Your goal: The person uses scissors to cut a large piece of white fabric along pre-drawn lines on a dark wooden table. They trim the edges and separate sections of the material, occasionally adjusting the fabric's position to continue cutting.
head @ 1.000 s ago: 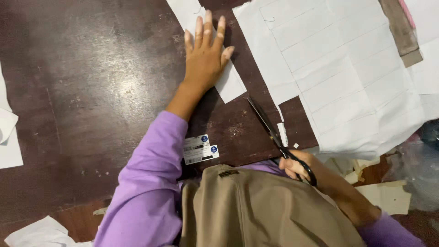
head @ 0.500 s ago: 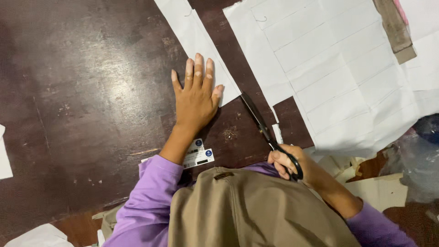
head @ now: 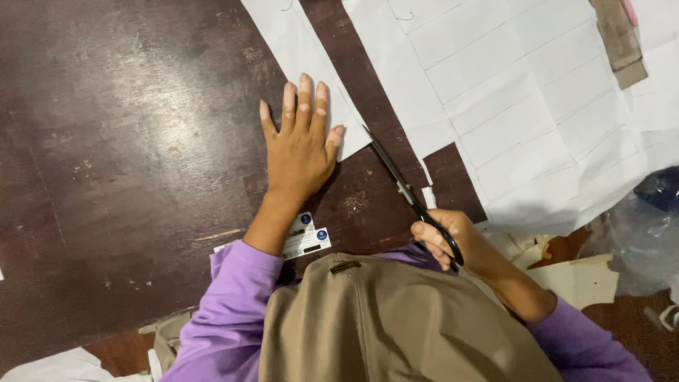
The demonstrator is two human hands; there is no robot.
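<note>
My left hand (head: pixel 300 145) lies flat, fingers together, on the dark wooden table (head: pixel 127 141), its fingertips pressing the lower end of a long white fabric strip (head: pixel 304 60). My right hand (head: pixel 440 237) grips the handles of black scissors (head: pixel 399 182). The blades look nearly closed and point up-left toward the strip's bottom corner. A large white fabric sheet (head: pixel 516 106) with creased grid lines spreads to the right of the scissors. Both arms wear purple sleeves.
A small white card (head: pixel 305 237) with blue dots lies by my left wrist. A tan cloth (head: pixel 396 325) covers my lap. A brown strip (head: pixel 621 39) sits at top right. Paper scraps (head: pixel 566 272) and a clear plastic bag (head: pixel 647 233) lie at right.
My left hand has slid down and right along the white strip, closer to my body. The scissors and my right hand stayed in about the same spot on the table.
</note>
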